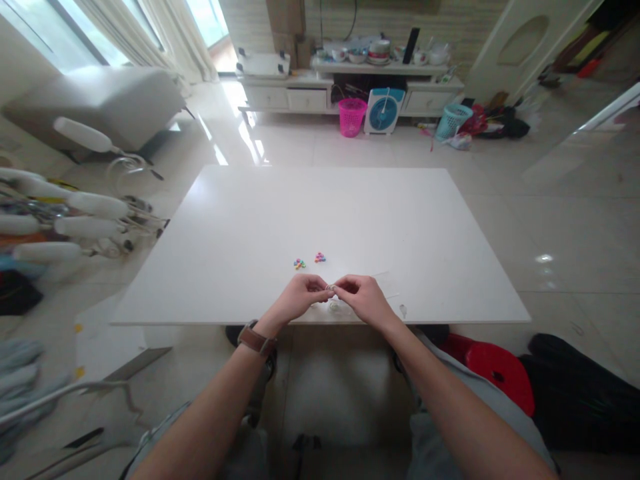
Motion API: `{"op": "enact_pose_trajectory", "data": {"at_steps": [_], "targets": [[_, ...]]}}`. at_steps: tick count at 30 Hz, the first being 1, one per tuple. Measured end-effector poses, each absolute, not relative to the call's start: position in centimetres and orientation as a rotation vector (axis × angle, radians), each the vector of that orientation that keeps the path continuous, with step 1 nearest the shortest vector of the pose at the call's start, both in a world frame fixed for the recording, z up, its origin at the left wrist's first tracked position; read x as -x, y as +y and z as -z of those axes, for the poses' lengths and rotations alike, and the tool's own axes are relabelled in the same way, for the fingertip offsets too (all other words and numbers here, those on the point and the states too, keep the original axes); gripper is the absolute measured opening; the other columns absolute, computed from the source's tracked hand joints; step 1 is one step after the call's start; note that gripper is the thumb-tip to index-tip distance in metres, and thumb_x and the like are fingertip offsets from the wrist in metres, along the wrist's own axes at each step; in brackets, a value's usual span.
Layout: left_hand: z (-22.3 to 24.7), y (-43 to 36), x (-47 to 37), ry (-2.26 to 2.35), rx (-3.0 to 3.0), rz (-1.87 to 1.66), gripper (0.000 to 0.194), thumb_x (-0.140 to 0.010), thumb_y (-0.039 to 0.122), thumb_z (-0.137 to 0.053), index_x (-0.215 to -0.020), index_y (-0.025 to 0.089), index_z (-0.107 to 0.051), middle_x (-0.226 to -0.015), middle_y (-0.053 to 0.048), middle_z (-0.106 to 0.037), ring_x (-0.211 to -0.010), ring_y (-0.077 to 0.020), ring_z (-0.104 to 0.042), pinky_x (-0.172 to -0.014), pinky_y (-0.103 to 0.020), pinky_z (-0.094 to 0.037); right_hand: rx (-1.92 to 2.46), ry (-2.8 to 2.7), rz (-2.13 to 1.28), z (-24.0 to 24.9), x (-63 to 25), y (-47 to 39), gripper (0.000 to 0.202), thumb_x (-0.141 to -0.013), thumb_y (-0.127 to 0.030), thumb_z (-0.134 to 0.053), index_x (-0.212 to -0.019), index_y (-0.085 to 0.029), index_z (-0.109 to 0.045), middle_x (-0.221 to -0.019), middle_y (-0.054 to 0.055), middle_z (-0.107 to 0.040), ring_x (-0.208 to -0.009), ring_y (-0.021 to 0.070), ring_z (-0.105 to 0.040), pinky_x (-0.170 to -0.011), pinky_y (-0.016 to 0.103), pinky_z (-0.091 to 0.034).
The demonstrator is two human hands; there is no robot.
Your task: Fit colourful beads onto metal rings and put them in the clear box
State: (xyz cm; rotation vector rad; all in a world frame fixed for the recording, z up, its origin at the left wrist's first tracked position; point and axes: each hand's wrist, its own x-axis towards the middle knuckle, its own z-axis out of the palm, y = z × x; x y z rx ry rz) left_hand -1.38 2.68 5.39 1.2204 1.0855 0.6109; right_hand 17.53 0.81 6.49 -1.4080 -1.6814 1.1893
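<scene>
My left hand [306,293] and my right hand [359,293] meet near the front edge of the white table [325,213]. Fingertips of both pinch together around something small and pale, too small to name. Just beyond them lie two little groups of colourful beads, one at the left [299,264] and one at the right [320,257]. Beneath and beside my right hand is some clear plastic [340,307], partly hidden. A small clear item [403,311] rests farther right, close to the table's edge.
Across the floor stand a pink basket [353,117], a blue fan [384,111] and a white cabinet [307,101] with dishes on top. A red stool [500,375] is at the lower right. White padded shapes [87,227] stick out left of the table.
</scene>
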Motion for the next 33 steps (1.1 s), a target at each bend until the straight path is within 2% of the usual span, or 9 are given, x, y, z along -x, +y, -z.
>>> {"op": "enact_pose_trajectory", "data": {"at_steps": [5, 13, 23, 33], "targets": [[-5.69, 2.65, 1.28, 1.07, -1.207, -0.607, 0.032, -0.073, 0.043, -0.078, -0.078, 0.012, -0.07, -0.07, -0.004, -0.07, -0.067, -0.0138, -0.062, -0.063, -0.024, -0.046, 1.441, -1.675, -1.161, -6.81, -17.51, 0.75, 0.015, -0.085, -0.027, -0.064, -0.082, -0.017, -0.074, -0.077, 0.003, -0.074, -0.071, 0.0152, -0.067, -0.068, 0.025, -0.049], [-5.82, 2.55, 1.14, 1.045, -1.149, -0.629, 0.035, -0.073, 0.046, -0.078, -0.082, 0.013, -0.068, -0.075, -0.005, -0.07, -0.076, -0.0173, -0.067, -0.07, -0.028, -0.052, 1.427, -1.648, -1.167, -6.8, -17.61, 0.74, 0.017, -0.086, -0.029, -0.064, -0.085, -0.019, -0.078, -0.084, 0.004, -0.077, -0.079, 0.0182, -0.071, -0.074, 0.027, -0.052], [-5.62, 2.59, 1.22, 1.007, -1.081, -0.62, 0.036, -0.078, 0.046, -0.075, -0.089, 0.012, -0.071, -0.085, -0.008, -0.074, -0.082, -0.0179, -0.069, -0.08, -0.03, -0.055, 1.471, -1.654, -1.126, -6.84, -17.64, 0.84, 0.015, -0.085, -0.027, -0.066, -0.086, -0.019, -0.078, -0.084, 0.005, -0.077, -0.078, 0.0178, -0.071, -0.074, 0.027, -0.053], [-5.44, 2.52, 1.33, 1.016, -1.052, -0.62, 0.034, -0.075, 0.045, -0.078, -0.084, 0.013, -0.071, -0.079, -0.008, -0.074, -0.079, -0.0177, -0.069, -0.078, -0.03, -0.055, 1.458, -1.666, -1.118, -6.63, -17.75, 0.74, 0.015, -0.084, -0.027, -0.066, -0.086, -0.019, -0.078, -0.083, 0.005, -0.077, -0.077, 0.0183, -0.071, -0.072, 0.028, -0.052]]}}
